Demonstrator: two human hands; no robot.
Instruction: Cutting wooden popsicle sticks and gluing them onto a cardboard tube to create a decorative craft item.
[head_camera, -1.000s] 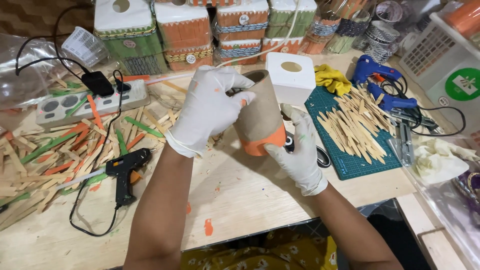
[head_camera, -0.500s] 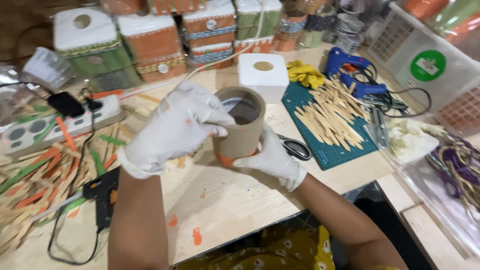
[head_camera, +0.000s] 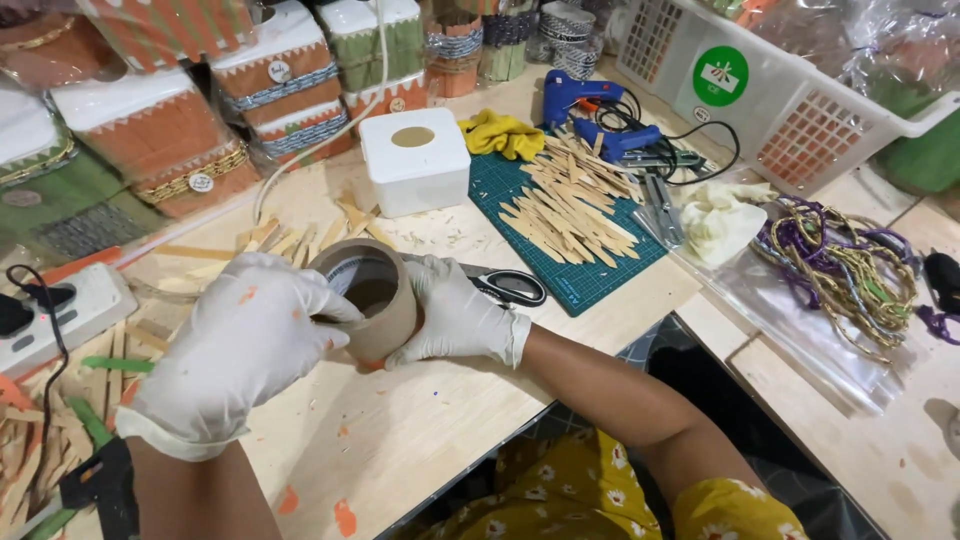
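- Over the paint-flecked wooden tabletop, both white-gloved hands grasp an open brown cardboard tube: left hand across its rim, right hand bracing its side.
- Risk, I judge: squeezing harder could dent the tube; black-handled scissors lie close beside the right hand.

A craft workshop: glue gun, cutting mat, wooden sticks, decorated boxes.

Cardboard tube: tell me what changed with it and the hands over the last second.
The cardboard tube was tipped from slanted, orange end down, to nearly upright with its open mouth toward the camera, and brought lower, close to the table. The left hand slid over its rim. The right hand kept its grip on the side. The scissors and white box stayed put.
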